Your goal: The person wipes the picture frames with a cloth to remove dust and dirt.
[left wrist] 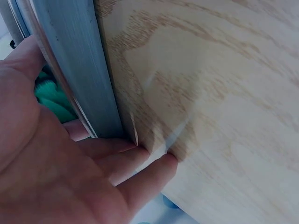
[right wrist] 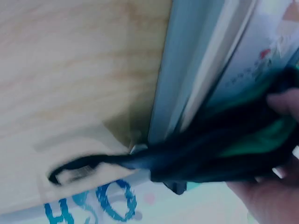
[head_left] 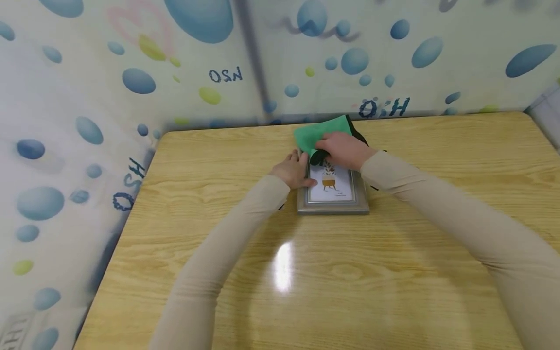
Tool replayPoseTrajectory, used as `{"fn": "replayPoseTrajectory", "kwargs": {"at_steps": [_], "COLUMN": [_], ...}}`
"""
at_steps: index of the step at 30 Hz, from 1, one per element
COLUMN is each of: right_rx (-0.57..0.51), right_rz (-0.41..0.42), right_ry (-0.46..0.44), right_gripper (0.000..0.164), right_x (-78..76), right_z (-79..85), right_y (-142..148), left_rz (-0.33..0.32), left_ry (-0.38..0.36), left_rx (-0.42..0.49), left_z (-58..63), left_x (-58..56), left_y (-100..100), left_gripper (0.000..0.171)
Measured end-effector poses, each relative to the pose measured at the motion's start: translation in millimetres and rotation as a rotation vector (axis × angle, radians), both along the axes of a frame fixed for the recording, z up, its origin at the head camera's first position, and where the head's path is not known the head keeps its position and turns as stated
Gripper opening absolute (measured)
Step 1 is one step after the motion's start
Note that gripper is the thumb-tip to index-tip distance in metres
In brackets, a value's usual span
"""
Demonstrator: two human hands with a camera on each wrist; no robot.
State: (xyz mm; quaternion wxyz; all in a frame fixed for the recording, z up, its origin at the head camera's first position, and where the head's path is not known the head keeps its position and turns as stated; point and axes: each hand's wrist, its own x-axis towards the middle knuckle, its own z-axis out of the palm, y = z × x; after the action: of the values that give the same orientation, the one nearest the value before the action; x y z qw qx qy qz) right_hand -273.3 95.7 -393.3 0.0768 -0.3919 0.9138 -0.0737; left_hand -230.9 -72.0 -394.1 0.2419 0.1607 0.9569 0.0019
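Note:
A silver-grey picture frame (head_left: 333, 207) lies on the wooden table with its picture, a plant in an orange-brown pot (head_left: 329, 182), facing up. My left hand (head_left: 292, 170) rests along its left side, thumb reaching over onto the front. In the left wrist view, fingertips (left wrist: 170, 161) touch the table beside the frame's edge (left wrist: 81, 56). My right hand (head_left: 345, 149) grips a bunched green cloth (head_left: 325, 130) with a black edge over the frame's far end. A dark strip of the cloth (right wrist: 201, 149) trails past the frame in the right wrist view.
The wooden table (head_left: 210, 194) extends around the frame on all sides. Along its far edge runs a wall (head_left: 280, 58) covered with blue and green droplets and lettering. A bright light reflection (head_left: 283, 267) shows on the tabletop in front.

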Motion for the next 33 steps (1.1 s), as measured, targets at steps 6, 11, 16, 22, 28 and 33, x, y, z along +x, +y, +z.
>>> {"fn": "replayPoseTrajectory", "kwargs": {"at_steps": [6,11,16,22,28,33], "right_rx": [0.036,0.081,0.063,0.057,0.074,0.092], "right_rz": [0.052,0.073,0.11,0.125,0.176,0.18], "right_ry": [-0.018,0.012,0.047,0.068,0.095,0.107], "right_gripper": [0.02,0.017,0.012,0.015,0.021,0.026], "right_x": [5.1,11.6,19.1,31.6,49.7,64.4], "right_z": [6.6,7.6,7.6,7.8,9.3,10.5], "right_y": [18,29,36,40,46,48], "left_rz": [0.012,0.017,0.013,0.014,0.009,0.004], "left_ry": [-0.008,-0.016,-0.023,-0.009,0.004,0.004], "left_rx": [0.0,0.004,0.016,-0.004,-0.006,0.002], "left_z": [0.2,-0.5,-0.6,2.8,3.7,0.9], "left_x": [0.0,-1.3,-1.9,0.0,0.6,0.3], "left_y": [1,3,2,1,1,0], "left_gripper": [0.074,0.076,0.078,0.079,0.075,0.075]}}
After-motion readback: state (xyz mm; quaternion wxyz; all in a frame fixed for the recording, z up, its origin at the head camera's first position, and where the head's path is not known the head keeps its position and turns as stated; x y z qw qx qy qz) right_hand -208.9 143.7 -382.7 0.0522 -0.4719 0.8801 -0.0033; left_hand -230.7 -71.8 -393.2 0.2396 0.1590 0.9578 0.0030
